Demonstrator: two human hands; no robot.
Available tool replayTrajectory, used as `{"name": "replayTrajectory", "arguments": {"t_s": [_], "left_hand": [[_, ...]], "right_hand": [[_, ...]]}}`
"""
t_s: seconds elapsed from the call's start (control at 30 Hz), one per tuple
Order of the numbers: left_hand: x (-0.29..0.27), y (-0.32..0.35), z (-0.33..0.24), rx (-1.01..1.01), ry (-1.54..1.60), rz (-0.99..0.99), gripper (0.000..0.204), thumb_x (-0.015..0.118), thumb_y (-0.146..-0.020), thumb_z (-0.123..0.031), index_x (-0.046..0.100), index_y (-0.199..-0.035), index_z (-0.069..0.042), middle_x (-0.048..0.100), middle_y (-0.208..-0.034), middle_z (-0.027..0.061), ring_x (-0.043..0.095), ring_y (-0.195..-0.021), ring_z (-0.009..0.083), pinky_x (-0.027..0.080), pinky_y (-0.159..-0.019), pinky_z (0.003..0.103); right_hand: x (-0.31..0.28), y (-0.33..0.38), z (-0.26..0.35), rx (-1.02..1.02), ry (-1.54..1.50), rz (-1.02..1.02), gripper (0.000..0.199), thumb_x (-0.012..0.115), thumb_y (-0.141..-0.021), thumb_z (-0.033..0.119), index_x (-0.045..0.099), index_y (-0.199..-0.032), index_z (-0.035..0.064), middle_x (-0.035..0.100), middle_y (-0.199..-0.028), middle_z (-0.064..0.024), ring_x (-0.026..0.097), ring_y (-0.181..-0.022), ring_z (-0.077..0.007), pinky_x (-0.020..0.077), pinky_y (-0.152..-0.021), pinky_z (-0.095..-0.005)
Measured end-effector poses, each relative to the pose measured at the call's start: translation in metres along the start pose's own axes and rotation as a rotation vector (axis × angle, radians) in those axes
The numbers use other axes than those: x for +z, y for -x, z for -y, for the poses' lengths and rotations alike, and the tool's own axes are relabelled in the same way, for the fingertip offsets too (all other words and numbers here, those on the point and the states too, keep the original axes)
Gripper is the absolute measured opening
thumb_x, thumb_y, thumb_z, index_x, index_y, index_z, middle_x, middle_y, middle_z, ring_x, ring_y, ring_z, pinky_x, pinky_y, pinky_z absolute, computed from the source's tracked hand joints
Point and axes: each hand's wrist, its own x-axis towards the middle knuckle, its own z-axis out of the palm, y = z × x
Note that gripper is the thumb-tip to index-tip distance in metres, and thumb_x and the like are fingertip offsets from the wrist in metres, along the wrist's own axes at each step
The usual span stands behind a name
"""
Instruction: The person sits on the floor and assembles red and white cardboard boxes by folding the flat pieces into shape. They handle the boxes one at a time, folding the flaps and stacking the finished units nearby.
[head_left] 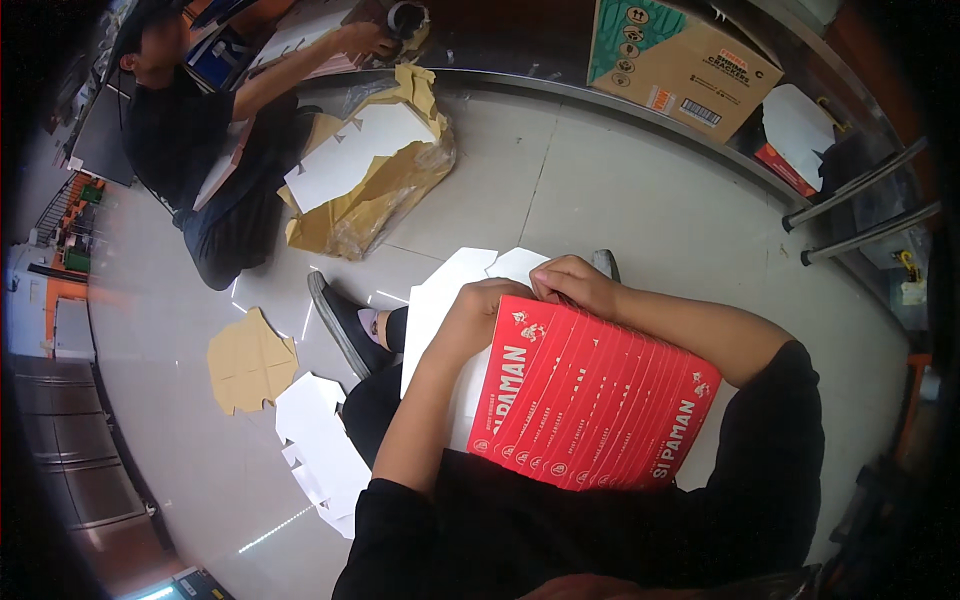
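A fanned stack of flat red cardboard sheets (590,400) lies on my lap, printed side up. My left hand (478,318) grips the stack's upper left corner. My right hand (575,282) pinches the top edge beside it. Under the red stack, white flat sheets (450,290) stick out toward the floor. Both forearms come in from below and from the right.
Another person (190,130) sits on the tiled floor at upper left, next to an opened brown paper wrap holding white sheets (365,175). Loose white cut-outs (320,450) and a brown one (250,362) lie at left. A cardboard carton (680,60) stands at the top.
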Motion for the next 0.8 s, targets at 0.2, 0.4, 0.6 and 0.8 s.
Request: {"name": "replayTrajectory", "arguments": {"t_s": [0.2, 0.4, 0.6, 0.8], "left_hand": [[0.002, -0.007, 0.008, 0.046, 0.155, 0.073, 0.011, 0.064, -0.068, -0.007, 0.061, -0.075, 0.001, 0.062, -0.074, 0.0108, 0.06, -0.069, 0.0243, 0.047, -0.063, 0.03], [0.011, -0.008, 0.007, 0.126, 0.021, -0.176, 0.009, 0.064, -0.066, -0.005, 0.062, -0.074, -0.001, 0.062, -0.075, 0.0096, 0.059, -0.072, 0.0235, 0.046, -0.065, 0.03], [0.012, 0.0, 0.011, 0.036, 0.02, -0.106, 0.007, 0.064, -0.066, -0.004, 0.062, -0.073, -0.002, 0.061, -0.071, 0.0087, 0.059, -0.07, 0.0229, 0.047, -0.062, 0.03], [0.019, 0.003, 0.01, -0.089, 0.138, -0.146, 0.019, 0.063, -0.071, -0.005, 0.059, -0.089, -0.002, 0.06, -0.085, 0.01, 0.058, -0.082, 0.02, 0.045, -0.071, 0.029]], "right_hand": [[0.001, 0.0, 0.003, 0.036, 0.046, -0.02, 0.039, 0.041, -0.089, 0.027, 0.044, -0.059, 0.0025, 0.044, -0.058, -0.0008, 0.039, -0.06, -0.0089, 0.035, -0.058, -0.0258], [-0.002, 0.002, 0.002, 0.039, 0.038, -0.064, 0.039, 0.041, -0.089, 0.026, 0.045, -0.059, 0.0015, 0.045, -0.058, -0.0017, 0.04, -0.06, -0.0094, 0.0353, -0.059, -0.0259], [0.0, 0.003, 0.004, 0.014, 0.044, -0.057, 0.039, 0.04, -0.089, 0.026, 0.045, -0.059, 0.0002, 0.046, -0.058, -0.0027, 0.041, -0.06, -0.0104, 0.0357, -0.06, -0.0263], [-0.003, 0.0, 0.004, -0.013, 0.07, -0.038, 0.034, 0.04, -0.086, 0.021, 0.044, -0.059, -0.0005, 0.046, -0.059, -0.0041, 0.042, -0.062, -0.0118, 0.0356, -0.062, -0.0268]]}}
